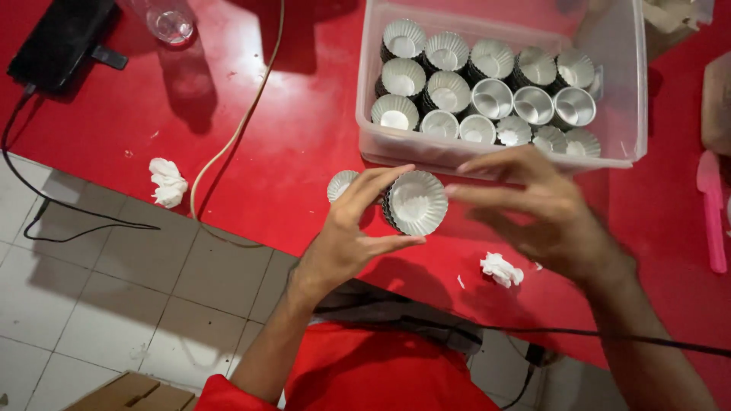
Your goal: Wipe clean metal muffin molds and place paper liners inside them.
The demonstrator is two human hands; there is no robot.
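The left hand (346, 236) clamps its fingers on a stack of fluted metal cups (413, 202) near the clear plastic tub (365, 114) packed with similar moulds (487, 91), the right hand (533, 205) spread beside it

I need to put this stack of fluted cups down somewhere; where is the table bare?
Bare red table lies between the cable and the clear bin, and left of it toward the crumpled tissue. The bin is packed with foil cups; its front edge is crowded by the left hand, right hand and the stack.
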